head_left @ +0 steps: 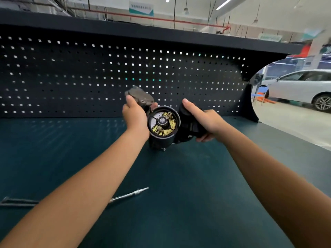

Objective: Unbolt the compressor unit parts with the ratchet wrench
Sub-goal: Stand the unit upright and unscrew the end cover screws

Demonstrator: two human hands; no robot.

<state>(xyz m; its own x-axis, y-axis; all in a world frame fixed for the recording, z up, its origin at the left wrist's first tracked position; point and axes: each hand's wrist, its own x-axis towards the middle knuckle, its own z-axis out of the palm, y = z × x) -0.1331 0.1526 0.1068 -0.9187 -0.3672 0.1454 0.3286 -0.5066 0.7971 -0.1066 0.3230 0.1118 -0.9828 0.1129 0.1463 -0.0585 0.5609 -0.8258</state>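
the compressor unit (162, 126) is at the far middle of the dark green desk (179, 194), just in front of the black pegboard (89, 77). its round open end faces the near side, showing a central bearing ringed by brass-coloured fittings inside a dark cylindrical shell. its lower end is down at the desk surface, though i cannot tell whether it rests there or is held just off it.

the left hand (135, 119) is just to the left of the unit, fingers and thumb curled round a grey cover (140, 96), which it holds above and to the far left of the open end, apart from the shell. the right hand (206, 122) grips the black housing (188, 122) joined to the unit's right side, thumb stretched up along its top and fingers wrapped underneath.

the ratchet wrench (132, 193) lies flat on the near left of the desk, well apart from the unit and touched by neither hand. its slim bright shaft points right and slightly away, and the left forearm crosses over its middle, so the dark handle shows again at the far left edge.

beyond the right end of the pegboard a white car (300, 86) is parked on the workshop floor, with a blue chair (259, 94) near its front.
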